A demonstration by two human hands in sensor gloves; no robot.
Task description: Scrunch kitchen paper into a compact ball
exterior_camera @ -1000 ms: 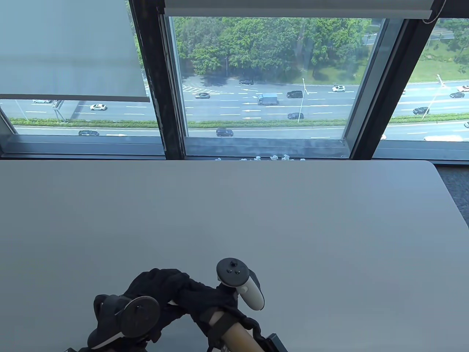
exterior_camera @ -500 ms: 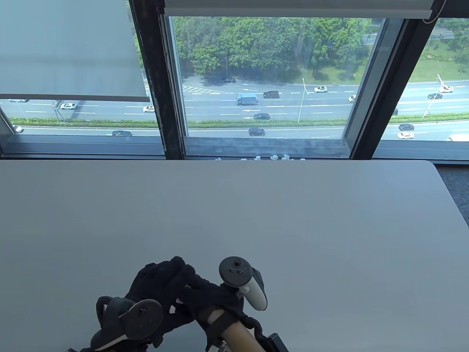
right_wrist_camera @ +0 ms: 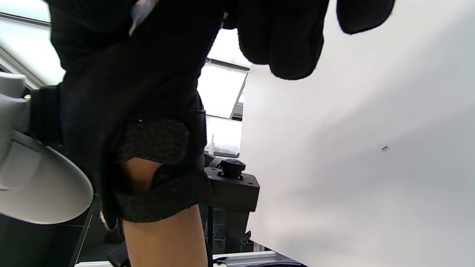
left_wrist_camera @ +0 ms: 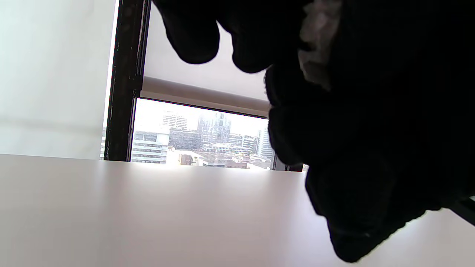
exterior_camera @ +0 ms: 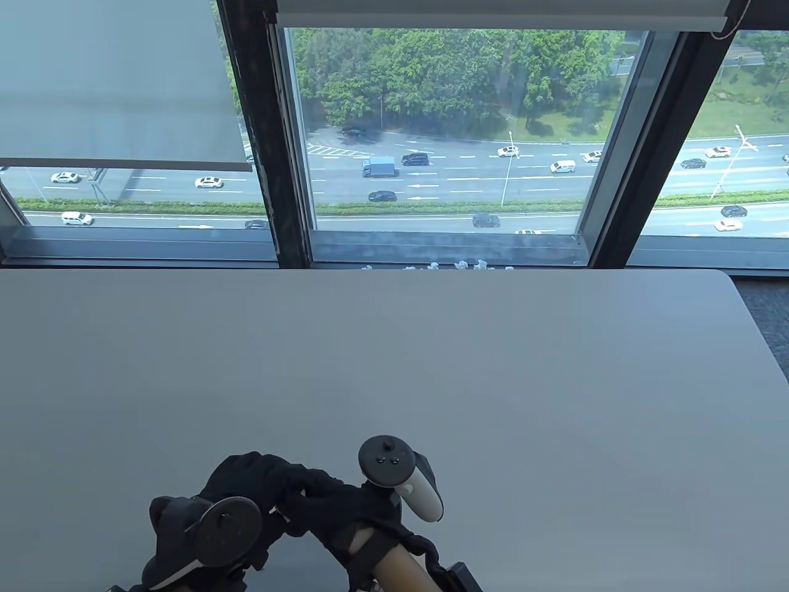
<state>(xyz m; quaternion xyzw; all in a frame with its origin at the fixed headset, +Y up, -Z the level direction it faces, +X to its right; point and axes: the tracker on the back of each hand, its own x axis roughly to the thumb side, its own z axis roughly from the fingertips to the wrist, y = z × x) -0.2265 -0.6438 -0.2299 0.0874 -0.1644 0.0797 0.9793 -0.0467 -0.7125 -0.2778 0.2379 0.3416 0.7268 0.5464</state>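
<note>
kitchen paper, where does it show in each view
Table view: kitchen paper, a pale sliver between the clasped left hand and right hand, bottom centre.
Left wrist view: white crumple among dark fingers, top right.
Right wrist view: small white scrap, top left.
Shared landmark: the white table.

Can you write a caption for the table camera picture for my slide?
Two gloved hands, left hand and right hand, press together around kitchen paper above a grey table.
</note>
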